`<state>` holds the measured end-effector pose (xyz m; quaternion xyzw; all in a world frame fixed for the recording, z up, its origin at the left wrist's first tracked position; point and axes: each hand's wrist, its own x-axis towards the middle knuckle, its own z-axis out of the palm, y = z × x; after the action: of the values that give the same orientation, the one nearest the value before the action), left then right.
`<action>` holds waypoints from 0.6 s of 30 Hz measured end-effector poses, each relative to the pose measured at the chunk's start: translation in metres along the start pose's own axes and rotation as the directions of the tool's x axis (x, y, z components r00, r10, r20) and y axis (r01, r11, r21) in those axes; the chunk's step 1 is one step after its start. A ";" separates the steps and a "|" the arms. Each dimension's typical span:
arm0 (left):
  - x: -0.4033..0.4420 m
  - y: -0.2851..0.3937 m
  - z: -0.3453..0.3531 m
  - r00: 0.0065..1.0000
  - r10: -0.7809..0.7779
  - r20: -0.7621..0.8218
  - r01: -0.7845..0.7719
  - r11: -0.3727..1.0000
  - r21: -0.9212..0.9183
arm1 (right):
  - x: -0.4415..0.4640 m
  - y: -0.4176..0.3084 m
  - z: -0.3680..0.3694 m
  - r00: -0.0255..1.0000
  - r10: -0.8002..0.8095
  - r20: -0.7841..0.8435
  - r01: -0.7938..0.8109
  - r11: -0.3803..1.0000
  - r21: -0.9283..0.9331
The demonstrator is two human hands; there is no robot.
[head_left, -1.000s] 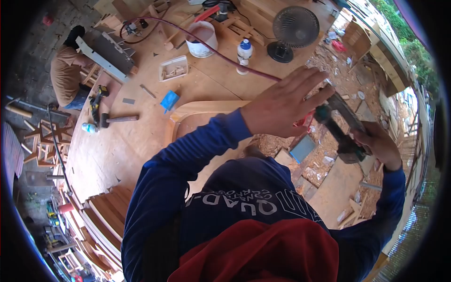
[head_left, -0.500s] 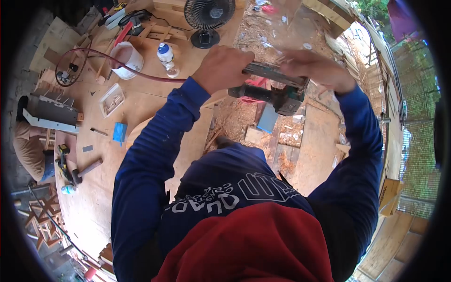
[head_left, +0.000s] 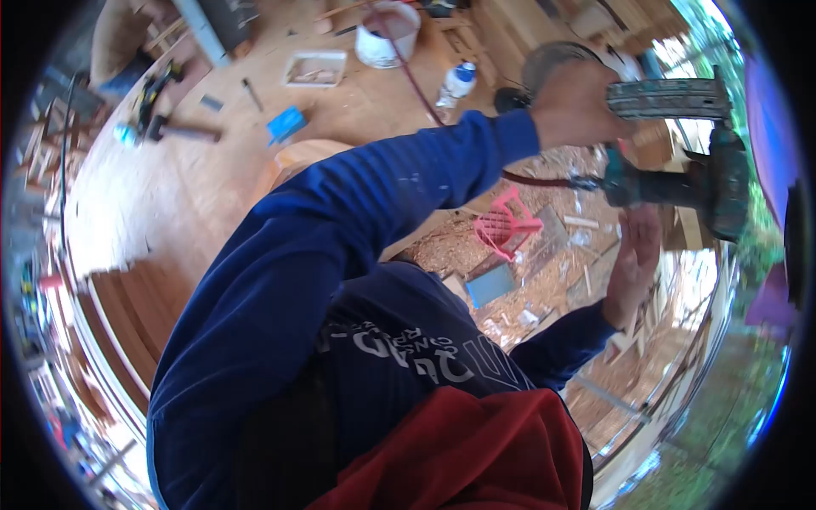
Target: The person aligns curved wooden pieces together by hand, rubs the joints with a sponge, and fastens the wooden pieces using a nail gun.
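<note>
A nail gun (head_left: pixel 659 185) with a long ribbed magazine (head_left: pixel 667 98) is raised at the upper right, an air hose (head_left: pixel 535 179) joined to its handle end. My left hand (head_left: pixel 582 104) is closed around the near end of the magazine. Below the handle is my right hand (head_left: pixel 637 259), its fingers stretched toward the tool and not wrapped around it. Their tips lie against or just behind the handle; whether they touch I cannot tell.
A workbench (head_left: pixel 191 191) on the left bears a blue block (head_left: pixel 286 125), a hammer (head_left: pixel 187 133), a white tray (head_left: pixel 314 70), a bucket (head_left: pixel 387 38) and a bottle (head_left: pixel 457 83). A pink plastic stool (head_left: pixel 507 225) stands among wood shavings. Another person (head_left: pixel 119 42) is at the upper left.
My view has turned to the right. My left hand has carried the nail gun rightward, still by its magazine. My right hand has come away from above the magazine to below the handle.
</note>
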<state>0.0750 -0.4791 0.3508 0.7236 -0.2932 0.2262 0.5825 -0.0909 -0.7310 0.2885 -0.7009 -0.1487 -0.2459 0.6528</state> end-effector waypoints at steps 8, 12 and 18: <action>0.004 -0.013 -0.021 0.972 -0.173 -0.161 0.119 0.947 -0.299 | 0.109 -0.008 0.112 0.988 -0.016 0.156 -0.040 0.937 0.348; -0.007 -0.035 -0.041 0.951 -0.151 -0.270 0.046 0.933 -0.358 | 0.134 -0.041 0.154 0.975 -0.059 0.213 0.080 0.993 -0.092; -0.084 -0.079 -0.123 0.920 -0.343 -0.192 0.289 0.922 -0.259 | 0.155 -0.031 0.255 0.887 -0.023 0.462 0.166 0.948 -0.271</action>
<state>0.0703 -0.3341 0.2657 0.6592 -0.1250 0.1774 0.7200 0.0606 -0.4929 0.3917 -0.8221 -0.2915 -0.1275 0.4722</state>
